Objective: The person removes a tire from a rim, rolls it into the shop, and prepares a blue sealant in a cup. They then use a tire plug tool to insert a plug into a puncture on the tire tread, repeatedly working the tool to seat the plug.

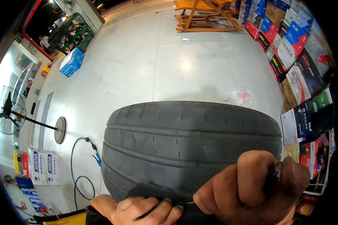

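Note:
A black tyre (191, 150) with worn grooves stands right in front of me, its tread facing up. At the tread's near side my left hand (148, 210) has its fingers curled and pressed together against the rubber; what they may pinch is hidden. My right hand (251, 187) is closed in a fist over the tyre's near right part. From that fist a thin metal shaft (190, 203) juts left toward a small dark spot on the tread beside my left fingertips. The rest of that tool is hidden in my fist.
Stacked boxes (289, 48) line the right side. A wooden rocking chair (206, 17) is at the back, a blue box (72, 62) at the far left. A fan (7, 112) and a hose (74, 168) are left of the tyre; a plastic bag (242, 96) lies beyond it.

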### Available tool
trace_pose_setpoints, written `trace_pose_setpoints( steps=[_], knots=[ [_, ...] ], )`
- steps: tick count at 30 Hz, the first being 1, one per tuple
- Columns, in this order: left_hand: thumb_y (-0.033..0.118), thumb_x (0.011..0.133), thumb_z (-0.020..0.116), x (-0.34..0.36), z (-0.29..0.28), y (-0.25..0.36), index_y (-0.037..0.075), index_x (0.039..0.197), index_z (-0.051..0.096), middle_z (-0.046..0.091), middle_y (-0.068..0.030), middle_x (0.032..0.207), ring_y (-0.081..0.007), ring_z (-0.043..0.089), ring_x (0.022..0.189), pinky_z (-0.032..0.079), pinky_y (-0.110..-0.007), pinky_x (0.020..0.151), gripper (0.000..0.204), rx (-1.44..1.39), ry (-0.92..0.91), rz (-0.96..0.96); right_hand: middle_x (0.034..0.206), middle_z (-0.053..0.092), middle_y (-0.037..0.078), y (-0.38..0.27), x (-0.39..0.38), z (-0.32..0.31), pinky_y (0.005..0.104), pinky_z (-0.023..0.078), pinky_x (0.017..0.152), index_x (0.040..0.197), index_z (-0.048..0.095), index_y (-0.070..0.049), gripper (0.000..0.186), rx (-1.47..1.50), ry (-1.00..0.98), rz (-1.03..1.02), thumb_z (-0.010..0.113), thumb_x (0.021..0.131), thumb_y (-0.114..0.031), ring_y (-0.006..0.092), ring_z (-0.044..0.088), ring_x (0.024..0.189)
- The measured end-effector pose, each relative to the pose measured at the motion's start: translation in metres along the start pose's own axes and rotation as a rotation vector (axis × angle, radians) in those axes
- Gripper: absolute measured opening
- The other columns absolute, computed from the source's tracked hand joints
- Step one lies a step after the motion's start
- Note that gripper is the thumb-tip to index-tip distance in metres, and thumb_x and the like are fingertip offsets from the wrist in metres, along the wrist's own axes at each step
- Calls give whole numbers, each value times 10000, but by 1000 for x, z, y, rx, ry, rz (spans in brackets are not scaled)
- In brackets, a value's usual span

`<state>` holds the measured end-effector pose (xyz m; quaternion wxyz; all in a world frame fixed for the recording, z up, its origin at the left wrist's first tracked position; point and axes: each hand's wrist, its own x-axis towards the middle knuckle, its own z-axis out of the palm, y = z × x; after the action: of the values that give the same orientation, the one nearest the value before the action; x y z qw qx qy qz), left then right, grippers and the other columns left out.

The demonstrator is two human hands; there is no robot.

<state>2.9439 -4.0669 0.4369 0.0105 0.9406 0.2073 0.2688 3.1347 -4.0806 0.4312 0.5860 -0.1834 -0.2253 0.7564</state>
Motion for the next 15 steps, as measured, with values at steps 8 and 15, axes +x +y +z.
trace_pose_setpoints(
  steps=[8, 15],
  knots=[
    [62, 677, 629, -3, 6, -2, 11, 788, 645, 602, -121, 847, -238, 551, 707, 434, -307, 537, 123, -14, 53, 40, 665, 421, 2, 17, 30, -24, 272, 323, 543, 747, 445, -144, 468, 31, -502, -45, 355, 906, -575, 138, 358, 560],
    [52, 655, 634, -9, 4, -2, 30, 815, 657, 604, -105, 861, -221, 546, 733, 435, -301, 558, 163, 9, 22, 19, 625, 427, 5, 0, 23, -3, 267, 301, 534, 723, 433, -152, 485, -12, -251, 88, 338, 896, -595, 132, 348, 542]
  ],
)
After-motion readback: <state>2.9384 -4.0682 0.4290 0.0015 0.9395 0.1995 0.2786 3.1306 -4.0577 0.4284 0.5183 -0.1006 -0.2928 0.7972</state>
